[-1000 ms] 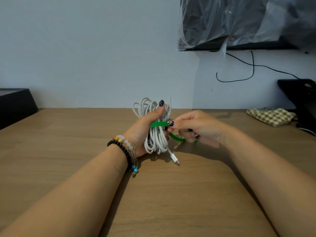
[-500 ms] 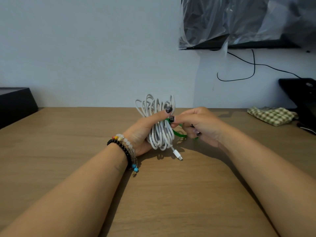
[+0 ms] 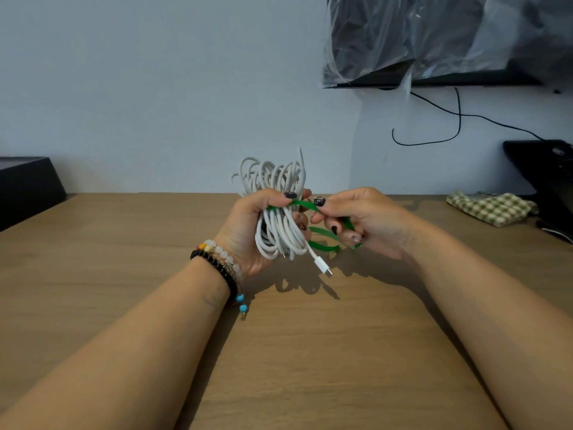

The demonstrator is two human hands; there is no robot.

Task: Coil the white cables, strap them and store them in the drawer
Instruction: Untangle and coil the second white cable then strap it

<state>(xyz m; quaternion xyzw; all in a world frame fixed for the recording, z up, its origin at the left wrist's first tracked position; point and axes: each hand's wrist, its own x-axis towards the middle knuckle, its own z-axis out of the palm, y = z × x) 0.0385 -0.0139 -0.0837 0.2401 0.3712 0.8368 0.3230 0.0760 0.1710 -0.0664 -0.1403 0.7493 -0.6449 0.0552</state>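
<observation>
Green strap (image 3: 305,206) crosses coiled white cables (image 3: 276,212) above table (image 3: 294,352).

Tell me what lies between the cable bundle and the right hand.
In the head view, a green strap spans the gap: it crosses the white cable coil held in the left hand and runs into the right hand, which pinches it.

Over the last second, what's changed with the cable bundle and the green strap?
The right hand has pulled the green strap rightward, away from the white cable coil, so more strap shows across it. The left hand still grips the coil above the table, thumb pinning the strap, connector dangling below.
</observation>
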